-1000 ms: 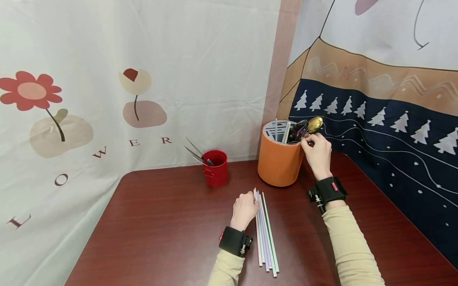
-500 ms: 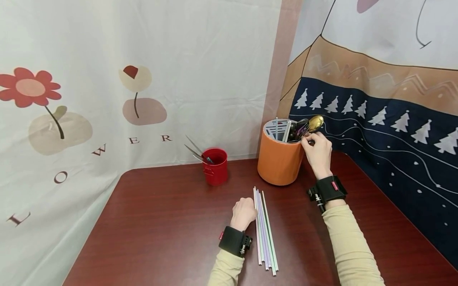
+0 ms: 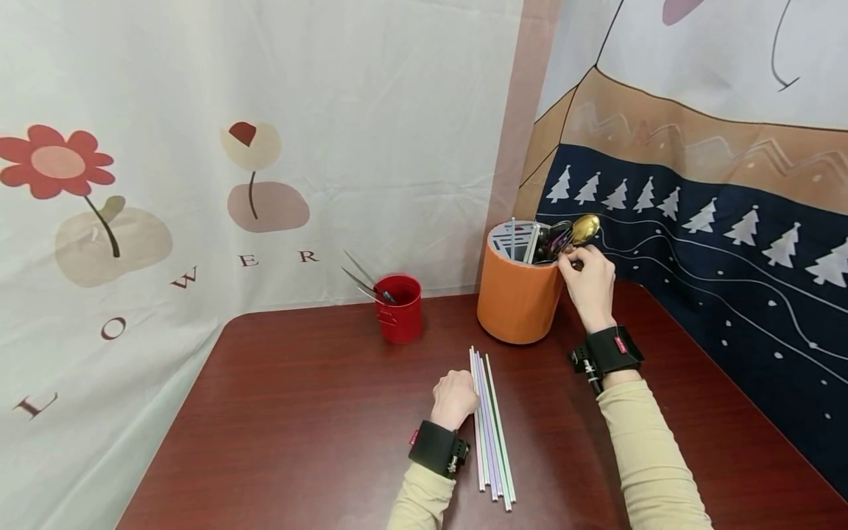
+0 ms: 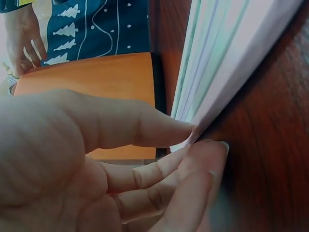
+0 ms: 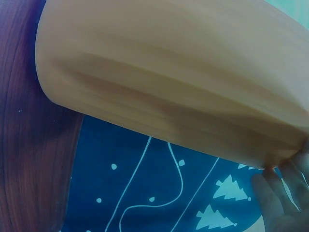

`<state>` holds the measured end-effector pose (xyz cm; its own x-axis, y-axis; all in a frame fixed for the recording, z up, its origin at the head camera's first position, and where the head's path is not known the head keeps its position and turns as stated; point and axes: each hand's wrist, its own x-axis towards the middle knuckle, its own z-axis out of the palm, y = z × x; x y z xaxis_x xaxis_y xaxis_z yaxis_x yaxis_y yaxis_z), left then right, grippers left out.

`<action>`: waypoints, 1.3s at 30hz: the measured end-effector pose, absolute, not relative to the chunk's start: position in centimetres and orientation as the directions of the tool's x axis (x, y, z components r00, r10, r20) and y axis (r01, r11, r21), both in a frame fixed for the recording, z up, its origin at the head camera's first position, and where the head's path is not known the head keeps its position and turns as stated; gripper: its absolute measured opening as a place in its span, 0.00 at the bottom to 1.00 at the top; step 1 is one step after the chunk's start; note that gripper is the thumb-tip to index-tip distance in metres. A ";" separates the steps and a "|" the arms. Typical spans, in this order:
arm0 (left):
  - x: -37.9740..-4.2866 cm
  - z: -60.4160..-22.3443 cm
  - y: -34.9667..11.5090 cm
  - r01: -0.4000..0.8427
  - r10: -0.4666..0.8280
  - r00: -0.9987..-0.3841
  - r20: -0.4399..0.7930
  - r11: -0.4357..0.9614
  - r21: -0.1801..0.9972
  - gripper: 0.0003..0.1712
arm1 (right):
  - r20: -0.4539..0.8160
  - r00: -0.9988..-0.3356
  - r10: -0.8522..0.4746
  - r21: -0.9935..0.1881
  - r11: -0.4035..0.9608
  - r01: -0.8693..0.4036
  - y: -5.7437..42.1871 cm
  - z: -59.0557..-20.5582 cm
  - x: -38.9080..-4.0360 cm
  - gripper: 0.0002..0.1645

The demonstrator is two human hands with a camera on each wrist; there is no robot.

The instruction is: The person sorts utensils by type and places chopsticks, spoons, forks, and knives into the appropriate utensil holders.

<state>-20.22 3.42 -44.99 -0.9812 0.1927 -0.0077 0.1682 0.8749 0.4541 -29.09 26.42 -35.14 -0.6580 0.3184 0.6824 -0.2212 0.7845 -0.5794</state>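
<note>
Several long pastel chopsticks in white, lilac and green lie side by side on the table. My left hand is at their left side; in the left wrist view, its thumb and fingertips pinch the edge of the outermost pale pink chopstick. My right hand grips the right rim of an orange utensil holder, which stands upright. Close above that hand, a gold spoon and dark utensils stick out of the holder. The right wrist view shows mostly the holder's side, with the fingers at its rim.
A red cup with thin metal utensils leaning left stands left of the holder, near the wall cloth. The grey slotted top of the holder carries pale sticks. A navy cloth with trees hangs along the table's right edge.
My left hand has slid a little toward me along the chopsticks. My right hand and the orange holder stay in place.
</note>
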 end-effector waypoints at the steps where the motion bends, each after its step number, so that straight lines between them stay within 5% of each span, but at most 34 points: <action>1: -20.2 -45.0 3.4 0.169 0.194 -0.981 -0.008 0.875 0.453 0.20 | 0.681 -0.659 0.319 -0.580 0.784 -0.220 26.4 -35.2 -29.1 0.12; 20: -19.3 -45.1 4.0 0.122 0.128 -0.992 0.012 0.908 0.400 0.10 | 0.674 -0.667 0.319 -0.583 0.783 -0.215 26.4 -35.4 -29.0 0.12; 32: -19.7 -44.3 3.1 0.060 0.083 -0.996 -0.029 0.885 0.461 0.16 | 0.666 -0.673 0.323 -0.593 0.777 -0.213 26.4 -35.3 -28.9 0.12; 39: -20.0 -42.6 2.4 0.064 0.028 -0.997 0.075 0.851 0.521 0.16 | 0.675 -0.664 0.321 -0.589 0.777 -0.223 26.3 -35.1 -28.9 0.12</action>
<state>-20.00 2.39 -42.59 -0.9968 0.0285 0.0750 0.0635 0.8514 0.5207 -28.88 26.35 -35.11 -0.6638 0.3213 0.6754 -0.2229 0.7770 -0.5887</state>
